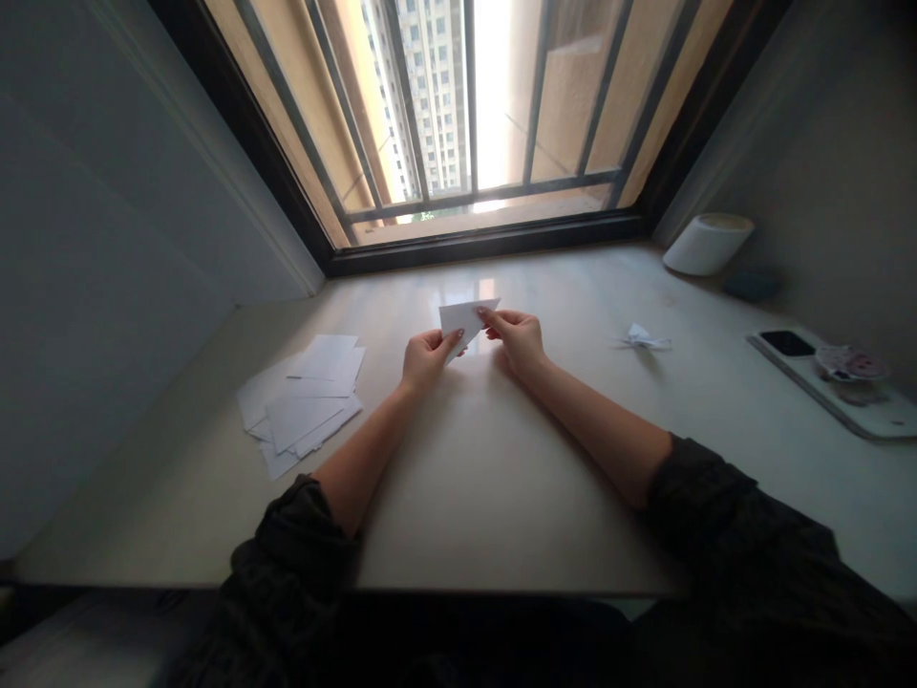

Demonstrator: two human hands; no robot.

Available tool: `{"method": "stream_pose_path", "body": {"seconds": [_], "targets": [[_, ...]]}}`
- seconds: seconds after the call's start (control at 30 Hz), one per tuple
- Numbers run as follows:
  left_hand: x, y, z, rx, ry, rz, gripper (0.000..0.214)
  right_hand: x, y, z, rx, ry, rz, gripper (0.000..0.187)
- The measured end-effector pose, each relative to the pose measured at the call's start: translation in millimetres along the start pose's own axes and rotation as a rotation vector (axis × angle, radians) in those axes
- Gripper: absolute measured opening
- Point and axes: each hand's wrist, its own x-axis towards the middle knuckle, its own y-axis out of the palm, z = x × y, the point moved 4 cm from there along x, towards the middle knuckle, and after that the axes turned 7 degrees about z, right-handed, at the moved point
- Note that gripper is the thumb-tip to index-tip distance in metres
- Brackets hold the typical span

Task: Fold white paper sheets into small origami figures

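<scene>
A small folded white sheet of paper is held up just above the pale table, in front of the window. My left hand pinches its lower left edge with thumb and fingers closed. Pinching the paper's right edge from the other side is my right hand, fingers pressed together. Both forearms reach forward from dark sleeves.
A loose stack of white paper sheets lies left of my hands. A small folded paper figure rests to the right. Further right are a white tablet-like device with a small object on it, and a white roll by the barred window.
</scene>
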Motion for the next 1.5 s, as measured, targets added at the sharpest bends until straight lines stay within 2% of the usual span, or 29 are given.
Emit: {"method": "stream_pose_path", "body": {"seconds": [0.1,0.27,0.7,1.0,1.1,1.17,1.23,1.3,1.4,1.5], "targets": [[-0.3,1.7,1.2,0.015,-0.01,0.01,0.047,4.3,-6.2,-2.2,0.052,-0.01,-0.077,0.036],[0.8,2.2,5.2,0.021,-0.008,0.016,0.047,5.6,-8.2,-6.9,0.065,-0.024,-0.129,0.036],[0.8,2.4,8.1,0.048,0.025,0.013,0.048,7.6,-10.5,-6.3,-0.045,-0.016,-0.162,0.046],[-0.1,3.3,11.9,0.042,0.012,0.024,0.046,10.9,-15.3,-11.3,0.105,-0.032,-0.27,0.044],[-1.4,2.3,8.5,0.013,0.013,-0.017,0.044,8.6,-13.2,-7.3,0.071,-0.011,-0.201,0.048],[-1.9,0.9,6.1,-0.023,0.025,-0.06,0.043,6.3,-8.0,-4.2,0.034,0.004,-0.073,0.053],[-1.9,0.0,4.8,-0.043,0.04,-0.086,0.042,3.6,-0.9,-2.0,-0.074,-0.009,0.079,0.051],[-1.2,0.2,4.8,-0.047,0.052,-0.081,0.041,1.5,4.5,-2.7,-0.19,-0.029,0.177,0.049],[-0.2,1.5,5.0,-0.049,0.071,-0.045,0.041,1.3,7.3,-8.0,-0.26,-0.043,0.212,0.052],[0.3,0.2,5.3,-0.074,0.074,-0.062,0.042,2.7,7.9,-13.1,-0.315,-0.077,0.244,0.053]]}}
